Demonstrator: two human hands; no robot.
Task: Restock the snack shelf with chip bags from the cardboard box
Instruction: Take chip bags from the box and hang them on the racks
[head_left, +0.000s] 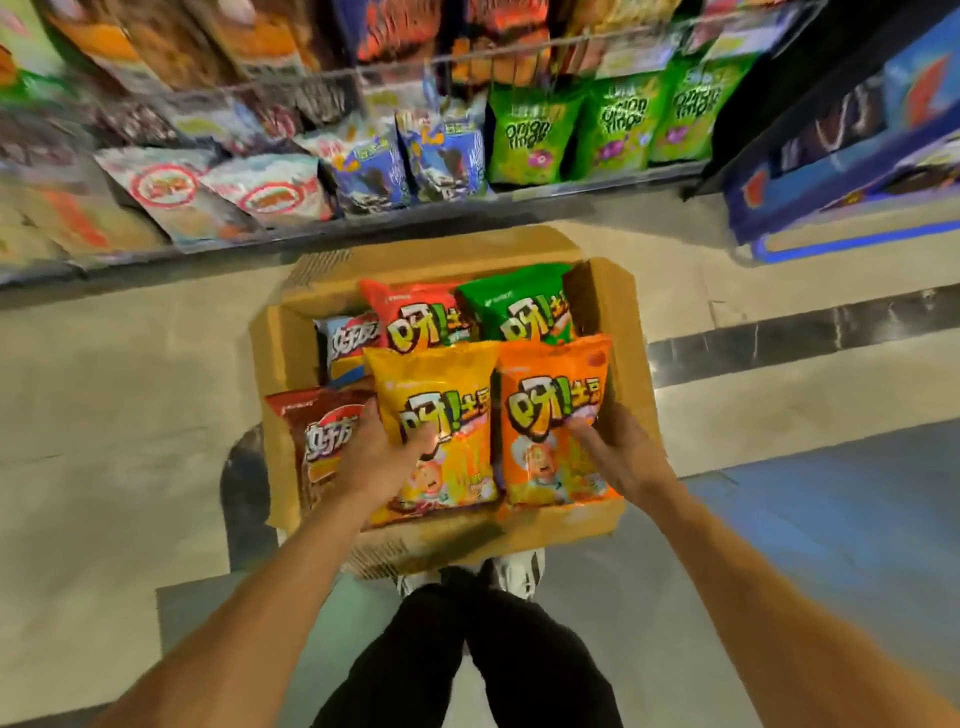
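left hand (379, 457): clamped on the left edge of the yellow bag (441, 384), thumb across the front.
right hand (618, 447): same deal on the right edge of the orange bag (550, 395), thumb pressing the front.
where the bags are: both lie on top in the cardboard box (628, 332), centre of the frame, side by side and touching.
how I'd lift: grab by the edges, don't squeeze the puffy middle or the chips crunch. Pull straight up so the red bag (415, 317) and green bag (514, 306) behind don't get dragged along.
target: shelf (363, 234) across the top of the frame, honestly looks pretty full.
hard to see: my fingers behind both bags, what's under the top layer, and the shelf is blurry, so I can't spot the matching slot.
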